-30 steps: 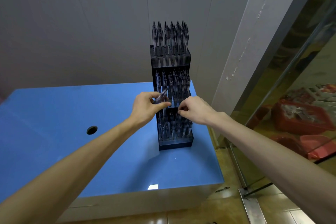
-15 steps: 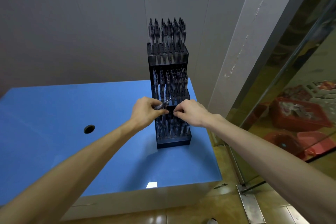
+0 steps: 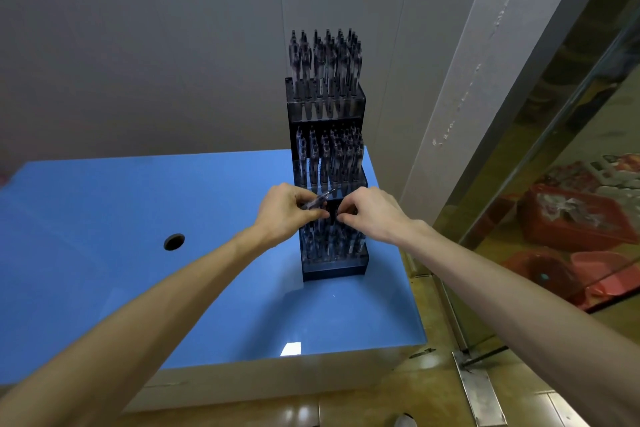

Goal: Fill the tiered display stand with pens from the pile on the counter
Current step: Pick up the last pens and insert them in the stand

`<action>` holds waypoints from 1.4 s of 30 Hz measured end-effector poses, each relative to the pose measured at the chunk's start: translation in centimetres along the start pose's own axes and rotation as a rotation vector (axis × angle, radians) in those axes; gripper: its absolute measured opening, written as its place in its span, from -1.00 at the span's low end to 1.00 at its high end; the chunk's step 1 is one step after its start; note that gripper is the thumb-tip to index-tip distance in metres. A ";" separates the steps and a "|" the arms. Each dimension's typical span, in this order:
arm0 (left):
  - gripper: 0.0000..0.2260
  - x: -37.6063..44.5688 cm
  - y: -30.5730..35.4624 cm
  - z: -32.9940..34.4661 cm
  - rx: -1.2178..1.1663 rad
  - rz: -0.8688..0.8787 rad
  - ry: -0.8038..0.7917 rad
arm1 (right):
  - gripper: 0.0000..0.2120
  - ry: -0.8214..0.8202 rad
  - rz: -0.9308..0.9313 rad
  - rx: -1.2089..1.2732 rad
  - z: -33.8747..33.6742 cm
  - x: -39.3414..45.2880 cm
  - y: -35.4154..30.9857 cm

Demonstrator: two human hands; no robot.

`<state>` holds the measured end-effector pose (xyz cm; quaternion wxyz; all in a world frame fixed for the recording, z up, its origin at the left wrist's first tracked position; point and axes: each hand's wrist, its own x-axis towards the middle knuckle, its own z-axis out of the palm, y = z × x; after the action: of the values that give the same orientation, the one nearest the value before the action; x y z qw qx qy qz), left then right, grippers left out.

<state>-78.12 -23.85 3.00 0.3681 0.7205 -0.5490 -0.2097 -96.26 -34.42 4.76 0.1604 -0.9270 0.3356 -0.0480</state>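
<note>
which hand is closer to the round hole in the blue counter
Left. The left hand grips a pen by the stand, nearer the round hole; the right hand is farther off, beyond the left.

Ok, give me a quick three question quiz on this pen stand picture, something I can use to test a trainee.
1. True or false: the top tier of the display stand holds upright pens.
2. Which hand grips the loose pen? A) the left hand B) the right hand C) neither
3. Fill in: the round hole in the blue counter lies to the ____ of the stand, as the camera sees it.

Key:
1. True
2. A. The right hand's fingertips are curled at the front of the stand; what they pinch, if anything, is hidden.
3. left
</note>
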 end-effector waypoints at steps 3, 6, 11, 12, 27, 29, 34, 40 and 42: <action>-0.90 0.2 -0.7 -0.2 0.026 -0.012 -0.007 | -0.82 -0.001 0.002 0.000 -0.1 0.0 0.0; -0.89 -0.1 -1.4 -0.1 0.034 -0.044 -0.033 | -0.83 -0.011 0.005 -0.003 -0.2 0.0 -0.1; -0.88 0.3 -1.0 0.0 0.101 -0.066 -0.096 | -0.87 0.004 0.029 0.004 -0.1 0.1 -0.5; -0.88 0.5 -0.8 0.0 0.169 -0.062 -0.134 | -0.88 0.008 0.031 -0.003 -0.1 0.1 -0.7; -0.77 -0.8 -0.7 -0.3 0.259 -0.012 -0.122 | -0.83 0.051 0.079 0.479 -0.3 0.0 -0.7; -0.74 -0.7 -0.6 -0.3 0.256 0.009 -0.110 | -0.83 0.069 0.116 0.648 -0.5 0.0 -1.1; -0.66 -1.1 -0.4 -0.7 0.325 0.046 -0.109 | -0.92 0.109 0.204 0.814 -0.9 -0.1 -1.7; -0.72 -1.9 -0.9 -1.4 0.332 0.009 -0.069 | -0.91 0.232 0.307 0.902 -2.4 -0.7 -0.9; -0.75 -2.2 -1.2 -1.3 0.340 -0.009 -0.065 | -0.88 0.304 0.312 0.926 -3.0 -0.9 -0.7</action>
<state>-77.17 -21.21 2.68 0.2221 0.7677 -0.5848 -0.1386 -97.11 -34.14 7.80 0.5090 -0.6799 0.4331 -0.3017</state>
